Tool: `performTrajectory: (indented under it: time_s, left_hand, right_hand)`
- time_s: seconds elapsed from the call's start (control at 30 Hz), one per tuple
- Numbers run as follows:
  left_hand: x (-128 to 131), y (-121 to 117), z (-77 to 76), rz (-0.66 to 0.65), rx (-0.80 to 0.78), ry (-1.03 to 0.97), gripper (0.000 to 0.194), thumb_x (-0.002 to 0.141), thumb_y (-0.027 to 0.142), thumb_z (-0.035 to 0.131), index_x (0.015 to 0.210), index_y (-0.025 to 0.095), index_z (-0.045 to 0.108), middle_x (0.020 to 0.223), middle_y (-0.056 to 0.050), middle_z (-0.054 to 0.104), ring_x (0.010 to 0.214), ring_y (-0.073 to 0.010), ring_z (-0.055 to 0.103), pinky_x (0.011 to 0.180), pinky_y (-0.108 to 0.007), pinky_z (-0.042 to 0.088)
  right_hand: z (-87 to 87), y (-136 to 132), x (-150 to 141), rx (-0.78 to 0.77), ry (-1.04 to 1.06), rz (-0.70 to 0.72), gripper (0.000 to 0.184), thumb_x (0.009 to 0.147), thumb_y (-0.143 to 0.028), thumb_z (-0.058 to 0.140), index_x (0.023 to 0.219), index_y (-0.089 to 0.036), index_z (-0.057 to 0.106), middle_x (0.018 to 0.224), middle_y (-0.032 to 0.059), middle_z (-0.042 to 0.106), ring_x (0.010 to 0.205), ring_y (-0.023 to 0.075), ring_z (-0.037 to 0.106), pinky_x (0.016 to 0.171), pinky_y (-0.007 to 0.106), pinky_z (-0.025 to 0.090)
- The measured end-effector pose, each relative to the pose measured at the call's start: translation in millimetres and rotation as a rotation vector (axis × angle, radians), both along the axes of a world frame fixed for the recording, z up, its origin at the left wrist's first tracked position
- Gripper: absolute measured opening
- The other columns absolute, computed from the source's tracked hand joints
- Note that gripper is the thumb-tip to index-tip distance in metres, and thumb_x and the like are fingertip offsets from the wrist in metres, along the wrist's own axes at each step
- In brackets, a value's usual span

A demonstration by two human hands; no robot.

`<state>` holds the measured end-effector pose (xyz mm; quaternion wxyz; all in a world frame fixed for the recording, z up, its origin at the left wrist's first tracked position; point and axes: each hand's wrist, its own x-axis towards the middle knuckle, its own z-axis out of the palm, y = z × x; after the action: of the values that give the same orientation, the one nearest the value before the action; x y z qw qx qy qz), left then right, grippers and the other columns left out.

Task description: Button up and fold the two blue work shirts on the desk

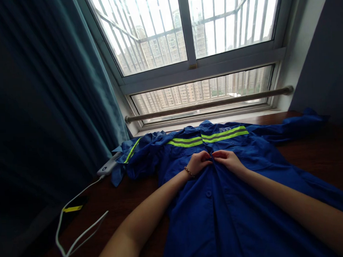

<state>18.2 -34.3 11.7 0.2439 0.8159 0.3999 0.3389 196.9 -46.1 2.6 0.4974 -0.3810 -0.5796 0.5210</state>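
A blue work jacket (249,185) with yellow-green and grey reflective strips across the chest lies spread on a dark wooden table. My left hand (200,162), with a beaded bracelet at its wrist, pinches the left front edge of the jacket at mid-chest. Close against it, my right hand (228,162) pinches the other front edge. The fingertips nearly meet at the placket, and what lies between them is too small to make out. Below the hands a round blue button (208,194) shows on the front, where the cloth hangs in folds.
A white device (108,166) with a white cable (61,222) lies left of the jacket. A yellow strip (73,209) is nearby. Behind the table stand a barred window, a horizontal rail (210,104) and a blue curtain (80,83) at left. Bare wood (313,151) shows at right.
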Motion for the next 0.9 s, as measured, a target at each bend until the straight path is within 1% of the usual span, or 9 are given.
performTrajectory:
  time_s: [0.1, 0.2, 0.27, 0.33, 0.43, 0.57, 0.7, 0.8, 0.9]
  left_hand:
    - [-2, 2, -3.2, -0.071, -0.093, -0.059, 0.026, 0.065, 0.03, 0.066, 0.084, 0.014, 0.057, 0.072, 0.0, 0.059, 0.061, -0.0082, 0.051, 0.059, -0.02, 0.043]
    - [-4, 5, -6.3, -0.166, -0.185, -0.138, 0.027, 0.064, 0.026, 0.066, 0.086, 0.012, 0.057, 0.08, -0.003, 0.061, 0.069, -0.0105, 0.056, 0.067, -0.023, 0.046]
    - [-5, 7, -6.9, -0.207, -0.223, -0.174, 0.027, 0.063, 0.023, 0.067, 0.085, 0.011, 0.057, 0.083, -0.005, 0.061, 0.074, -0.0122, 0.058, 0.072, -0.025, 0.046]
    - [-5, 8, -6.4, -0.218, -0.247, -0.179, 0.024, 0.062, 0.02, 0.067, 0.082, 0.01, 0.058, 0.081, -0.005, 0.062, 0.075, -0.013, 0.058, 0.073, -0.026, 0.046]
    - [-3, 6, -5.2, -0.184, -0.242, -0.155, 0.017, 0.062, 0.017, 0.065, 0.076, 0.011, 0.057, 0.075, -0.003, 0.062, 0.071, -0.0128, 0.058, 0.069, -0.025, 0.047]
    - [-1, 0, -4.7, -0.092, -0.142, -0.108, 0.014, 0.065, 0.014, 0.059, 0.078, 0.013, 0.055, 0.072, -0.001, 0.061, 0.066, -0.011, 0.057, 0.062, -0.021, 0.045]
    - [0, -6, -2.3, -0.028, 0.045, 0.058, 0.016, 0.067, 0.012, 0.054, 0.082, 0.016, 0.053, 0.071, 0.001, 0.059, 0.064, -0.0098, 0.055, 0.06, -0.02, 0.043]
    - [0, -9, 0.2, -0.007, 0.19, 0.191, 0.014, 0.069, 0.014, 0.053, 0.082, 0.017, 0.053, 0.073, 0.001, 0.058, 0.066, -0.011, 0.054, 0.063, -0.021, 0.042]
    - [-1, -10, 1.4, -0.043, 0.248, 0.23, 0.009, 0.072, 0.016, 0.051, 0.081, 0.017, 0.052, 0.073, 0.0, 0.057, 0.067, -0.0112, 0.054, 0.063, -0.021, 0.041]
  right_hand:
    - [-1.2, 0, 0, 0.035, -0.042, -0.008, 0.028, 0.06, -0.031, 0.066, 0.083, -0.016, 0.064, 0.083, 0.0043, 0.066, 0.08, 0.0185, 0.061, 0.079, 0.032, 0.047]
    - [-0.2, 1, 1, 0.047, -0.084, -0.008, 0.027, 0.061, -0.032, 0.065, 0.083, -0.016, 0.064, 0.083, 0.0045, 0.066, 0.079, 0.0186, 0.061, 0.078, 0.032, 0.047]
    - [1.3, 0, 1, 0.055, -0.107, 0.008, 0.027, 0.062, -0.032, 0.064, 0.083, -0.016, 0.064, 0.082, 0.0046, 0.066, 0.079, 0.0184, 0.061, 0.077, 0.031, 0.047]
    - [2.9, -1, 2, 0.069, -0.13, 0.037, 0.027, 0.063, -0.032, 0.063, 0.084, -0.015, 0.064, 0.082, 0.0046, 0.066, 0.079, 0.0181, 0.06, 0.076, 0.031, 0.047]
    - [4.3, -3, 1, 0.112, -0.184, 0.072, 0.024, 0.065, -0.031, 0.061, 0.082, -0.016, 0.064, 0.081, 0.0038, 0.066, 0.077, 0.0176, 0.06, 0.075, 0.03, 0.047]
    - [3.4, -6, -2, 0.182, -0.263, 0.024, 0.019, 0.067, -0.028, 0.06, 0.08, -0.017, 0.065, 0.079, 0.0032, 0.066, 0.076, 0.0181, 0.061, 0.074, 0.03, 0.047]
    - [1.7, -8, -3, 0.219, -0.294, -0.033, 0.016, 0.068, -0.028, 0.059, 0.078, -0.018, 0.066, 0.078, 0.0028, 0.066, 0.074, 0.0182, 0.061, 0.072, 0.029, 0.047]
    - [0.6, -9, -3, 0.241, -0.281, -0.081, 0.015, 0.069, -0.028, 0.058, 0.078, -0.018, 0.066, 0.079, 0.0027, 0.066, 0.075, 0.0182, 0.061, 0.073, 0.029, 0.047]
    - [-0.4, -8, -3, 0.237, -0.263, -0.097, 0.015, 0.069, -0.028, 0.058, 0.079, -0.019, 0.066, 0.079, 0.0026, 0.066, 0.076, 0.0183, 0.061, 0.074, 0.03, 0.048]
